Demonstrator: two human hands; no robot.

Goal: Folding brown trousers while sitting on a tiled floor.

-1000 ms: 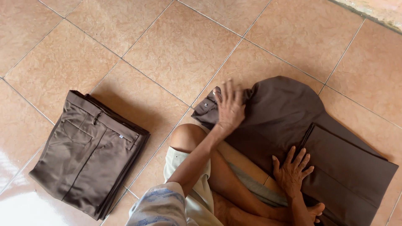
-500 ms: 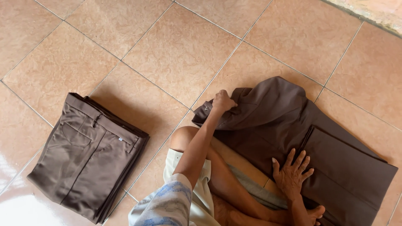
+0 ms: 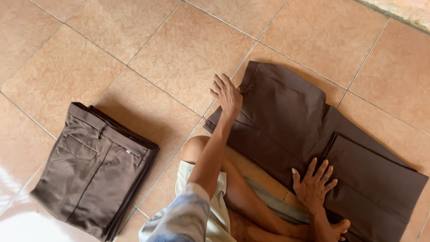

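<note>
the left hand (image 3: 227, 93) is lying on the upper left edge of the dark brown trousers (image 3: 286, 121), possibly pinching it. the right hand (image 3: 313, 184) is pressing flat, fingers spread, gripping nothing, on the cloth's lower part.

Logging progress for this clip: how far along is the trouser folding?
Done: a stack of folded brown trousers lies on the tiled floor to the person's left. In hand: a darker brown pair is spread out flat; the left hand rests at its upper edge and the right hand presses the middle. Left: this pair is only partly folded, with one panel doubled over at the right end.
</note>
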